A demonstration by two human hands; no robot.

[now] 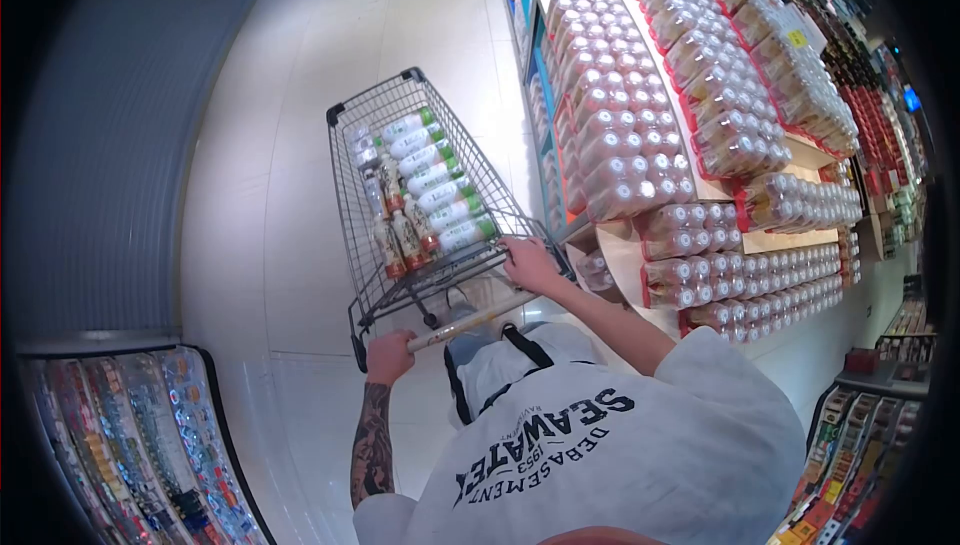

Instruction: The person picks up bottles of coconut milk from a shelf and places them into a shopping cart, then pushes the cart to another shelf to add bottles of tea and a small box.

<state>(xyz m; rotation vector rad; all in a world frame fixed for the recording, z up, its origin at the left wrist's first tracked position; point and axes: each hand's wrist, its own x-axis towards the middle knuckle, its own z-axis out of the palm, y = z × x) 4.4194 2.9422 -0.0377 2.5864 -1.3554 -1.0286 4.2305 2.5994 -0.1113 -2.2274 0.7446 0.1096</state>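
My left hand (390,356) is closed round the left end of the handle bar (465,324) of a wire shopping cart (345,180). My right hand (530,265) grips the cart at its near right corner, by the basket rim. Inside the basket lie several white-and-green packages (433,176) in a row. Beside them, on the left, are several bottles with brown-red labels (408,235) and some clear ones (365,153).
Shelves of shrink-wrapped bottle packs (625,150) rise close along the cart's right side. A grey ribbed shutter (110,145) runs down the left. Product displays stand at the lower left (140,445) and lower right (850,455). Pale floor tiles (400,5) lie ahead.
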